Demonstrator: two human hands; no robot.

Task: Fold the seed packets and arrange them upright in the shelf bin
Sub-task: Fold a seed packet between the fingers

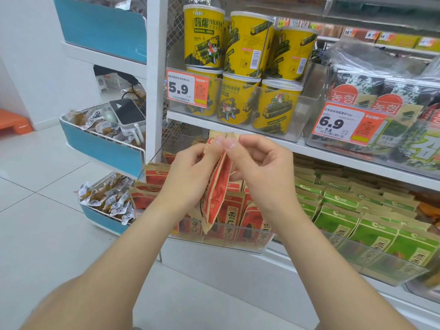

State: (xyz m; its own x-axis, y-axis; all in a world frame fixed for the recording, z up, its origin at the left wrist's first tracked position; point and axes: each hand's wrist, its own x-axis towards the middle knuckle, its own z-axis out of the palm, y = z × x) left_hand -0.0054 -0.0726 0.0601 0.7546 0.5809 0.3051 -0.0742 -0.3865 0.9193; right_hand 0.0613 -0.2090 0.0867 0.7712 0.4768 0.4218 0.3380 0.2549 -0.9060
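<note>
A: What are the hands doing?

B: Both are pinching the same red seed packet (pixel 217 184) at its brown top edge. The left hand (pixel 188 167) is gripping it from the left between thumb and fingertips, and the right hand (pixel 259 163) is nipping it from the right, with the other fingers curling in towards the palm.

A: And where is the packet hanging?

B: It is hanging almost upright in the air, in front of the shelving and above the clear shelf bin (pixel 257 248). Its lower end is dipping to about the bin's front rim. I cannot tell whether it is touching anything there.

A: What is sitting in the bin?

B: More red packets (pixel 229 217) of the same kind are standing upright in rows behind the clear front wall.

A: What is lying around it?

B: Green packets (pixel 338 220) are filling the next bin to the right. On the shelf above, yellow seaweed-roll tubs (pixel 204 39) are standing stacked behind a 5.9 price tag (pixel 187 88), and seaweed packs (pixel 357 91) are sitting behind a 6.9 price tag (pixel 342 123). To the left, a blue-fronted wire basket (pixel 102 148) is carrying small wrapped snacks and a white device with a dark screen (pixel 127 113).
</note>
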